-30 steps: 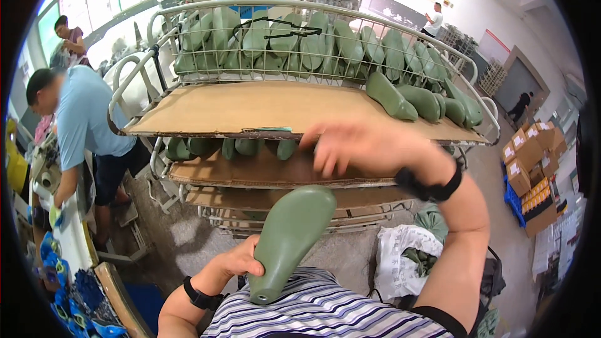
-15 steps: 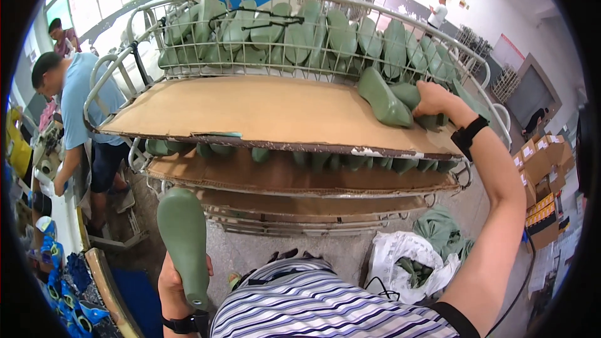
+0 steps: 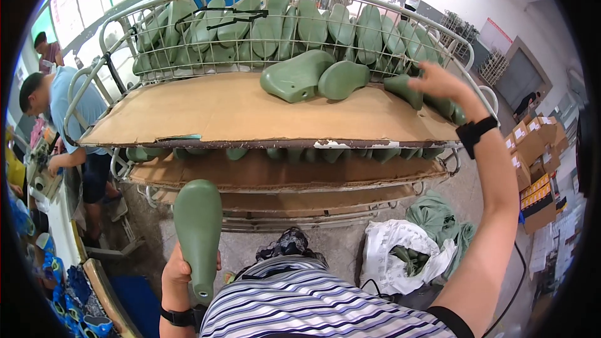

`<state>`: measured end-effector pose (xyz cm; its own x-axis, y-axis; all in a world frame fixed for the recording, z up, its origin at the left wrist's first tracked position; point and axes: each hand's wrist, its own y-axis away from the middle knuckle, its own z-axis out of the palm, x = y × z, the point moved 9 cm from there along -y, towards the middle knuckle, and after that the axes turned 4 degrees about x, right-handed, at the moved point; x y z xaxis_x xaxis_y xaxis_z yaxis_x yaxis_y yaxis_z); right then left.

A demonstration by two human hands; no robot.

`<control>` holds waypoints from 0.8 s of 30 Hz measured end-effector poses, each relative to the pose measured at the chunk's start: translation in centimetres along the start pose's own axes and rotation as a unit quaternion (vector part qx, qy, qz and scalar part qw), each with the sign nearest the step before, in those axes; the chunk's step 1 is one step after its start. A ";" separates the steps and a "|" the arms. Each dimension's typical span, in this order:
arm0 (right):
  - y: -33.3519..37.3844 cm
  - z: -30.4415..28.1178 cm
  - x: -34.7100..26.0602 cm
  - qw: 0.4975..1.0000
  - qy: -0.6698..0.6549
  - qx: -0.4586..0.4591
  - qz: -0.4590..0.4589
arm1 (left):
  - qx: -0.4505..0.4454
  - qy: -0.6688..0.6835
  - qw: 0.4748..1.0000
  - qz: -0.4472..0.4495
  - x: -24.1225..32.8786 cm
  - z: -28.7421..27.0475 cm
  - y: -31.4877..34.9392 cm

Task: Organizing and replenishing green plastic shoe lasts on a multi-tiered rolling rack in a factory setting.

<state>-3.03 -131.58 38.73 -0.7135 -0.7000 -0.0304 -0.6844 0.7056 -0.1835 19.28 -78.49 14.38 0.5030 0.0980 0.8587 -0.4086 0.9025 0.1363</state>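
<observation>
While the left hand (image 3: 177, 267) is squeezing a green foot shape (image 3: 198, 231) near eight o'clock, two loose green shapes (image 3: 294, 75) are now lying between twelve and one o'clock on the brown board (image 3: 250, 112), closer to its middle than a moment ago, so the row seems to be getting spread out. Far from it, the right hand (image 3: 441, 82) is blurring at two o'clock beside a tilted shape (image 3: 404, 92), its hold too fuzzy to tell; it is partly hiding the end shapes (image 3: 440, 106), and the board is covering the lower shapes (image 3: 235, 154).
</observation>
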 end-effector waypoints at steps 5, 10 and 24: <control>-1.6 3.5 -2.9 0.998 0.050 -0.032 0.004 | 0.046 0.024 0.998 -0.025 -2.0 -2.6 1.8; -1.2 -0.7 1.1 0.950 -0.277 0.090 0.109 | 0.054 0.090 0.994 -0.011 -2.3 -4.3 3.1; 2.1 4.2 -34.1 0.741 -0.659 -0.069 -0.105 | 0.151 0.226 0.945 0.182 -0.8 -11.5 17.2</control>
<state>20.52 -106.72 35.27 0.1152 -0.2308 -0.9661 -0.8337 0.5063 -0.2204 20.60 -58.19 10.41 0.5330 0.6104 0.5860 -0.7820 0.6199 0.0655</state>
